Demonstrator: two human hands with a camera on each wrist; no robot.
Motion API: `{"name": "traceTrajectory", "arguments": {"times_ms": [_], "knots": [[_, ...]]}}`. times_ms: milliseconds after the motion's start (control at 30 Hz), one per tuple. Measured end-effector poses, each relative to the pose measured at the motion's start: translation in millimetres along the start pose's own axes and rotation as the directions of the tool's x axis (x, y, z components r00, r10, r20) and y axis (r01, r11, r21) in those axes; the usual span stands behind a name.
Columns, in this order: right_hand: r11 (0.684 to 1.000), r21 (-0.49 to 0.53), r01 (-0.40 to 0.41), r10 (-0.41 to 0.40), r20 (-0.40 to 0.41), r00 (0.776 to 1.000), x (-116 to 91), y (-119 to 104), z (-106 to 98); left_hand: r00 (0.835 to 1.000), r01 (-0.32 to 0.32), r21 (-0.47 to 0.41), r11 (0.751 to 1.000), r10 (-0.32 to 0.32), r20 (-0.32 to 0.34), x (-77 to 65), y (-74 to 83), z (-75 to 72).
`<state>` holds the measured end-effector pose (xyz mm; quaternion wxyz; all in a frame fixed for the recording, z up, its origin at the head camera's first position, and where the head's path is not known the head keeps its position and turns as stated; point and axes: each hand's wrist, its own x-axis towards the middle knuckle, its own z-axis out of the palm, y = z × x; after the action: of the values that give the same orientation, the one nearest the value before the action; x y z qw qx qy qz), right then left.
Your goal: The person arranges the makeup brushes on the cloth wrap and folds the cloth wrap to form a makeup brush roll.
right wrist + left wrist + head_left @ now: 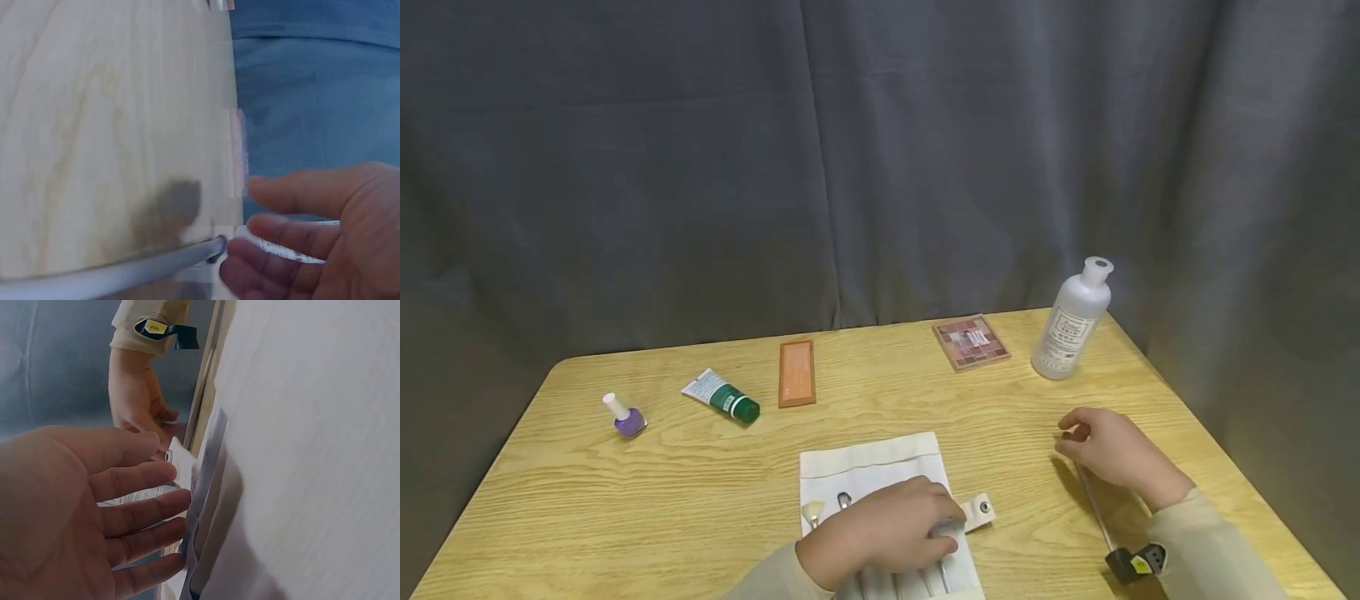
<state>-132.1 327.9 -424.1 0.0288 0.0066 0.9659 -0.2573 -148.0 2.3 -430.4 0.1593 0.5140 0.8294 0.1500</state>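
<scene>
A white cloth tool roll [868,458] lies unrolled at the table's front. A fan brush [812,512] and a tool with a small rounded metal head [844,500] poke out of its slots. My left hand [891,527] is over the roll, its fingers [147,509] nearly straight beside the cloth edge. To the right, my right hand [1108,446] hovers low over the table, fingers loosely bent, thumb apart from the forefinger. A thin silvery rod [1095,510] runs beneath it, its tip close to the fingertips [240,275]; its kind is not shown.
A clear labelled bottle [1071,325] stands at the back right, near an eyeshadow palette [972,342]. Farther left lie an orange flat case [797,373], a green and white tube [722,396] and a purple nail polish bottle [628,421]. A snap strap [979,511] extends from the roll.
</scene>
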Motion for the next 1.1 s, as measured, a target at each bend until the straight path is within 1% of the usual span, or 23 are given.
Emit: {"name": "traceTrajectory", "arguments": {"times_ms": [67, 200, 267, 433, 500, 567, 700, 867, 967, 1100], "knots": [[0.999, 0.004, -0.034, 0.034, 0.031, 0.999, 0, 3, 1, 1.000, 0.013, -0.008, 1.000, -0.013, 0.004, -1.0, 0.5, -0.7], [0.995, 0.019, -0.096, 0.095, 0.073, 0.993, 2, 6, 5, 1.000, 0.028, 0.022, 0.999, -0.028, -0.001, -1.9, 0.2, -1.2], [0.993, 0.024, -0.114, 0.112, 0.083, 0.990, 3, 6, 6, 1.000, 0.024, 0.038, 0.999, -0.023, -0.008, -1.8, -0.6, 0.1], [0.993, 0.016, -0.116, 0.114, 0.087, 0.990, 5, 6, 9, 1.000, 0.024, 0.016, 1.000, -0.024, 0.002, -1.4, -2.0, 2.4], [0.993, 0.026, -0.117, 0.115, 0.079, 0.990, 6, 6, 10, 0.999, 0.032, 0.005, 0.999, -0.032, 0.014, -1.1, -2.5, 1.6], [0.993, 0.043, -0.112, 0.109, 0.055, 0.992, 6, 6, 10, 0.999, 0.039, -0.004, 0.999, -0.039, 0.022, -0.5, -3.2, 0.5], [0.990, 0.118, -0.076, 0.076, 0.007, 0.997, 6, 4, 8, 0.998, 0.058, -0.020, 0.998, -0.057, 0.028, -0.6, -3.8, 0.0], [0.980, 0.198, 0.018, -0.003, -0.077, 0.997, 7, -6, 3, 0.998, 0.057, -0.023, 0.998, -0.056, 0.030, -1.4, -4.5, 2.0], [0.956, 0.280, 0.082, -0.042, -0.145, 0.988, 11, -15, 1, 0.999, 0.049, -0.014, 0.999, -0.049, 0.024, -1.3, -5.2, 2.7], [0.913, 0.380, 0.147, -0.062, -0.226, 0.972, 17, -29, 0, 0.999, 0.048, -0.009, 0.999, -0.048, 0.017, -0.5, -6.1, 2.4]]}}
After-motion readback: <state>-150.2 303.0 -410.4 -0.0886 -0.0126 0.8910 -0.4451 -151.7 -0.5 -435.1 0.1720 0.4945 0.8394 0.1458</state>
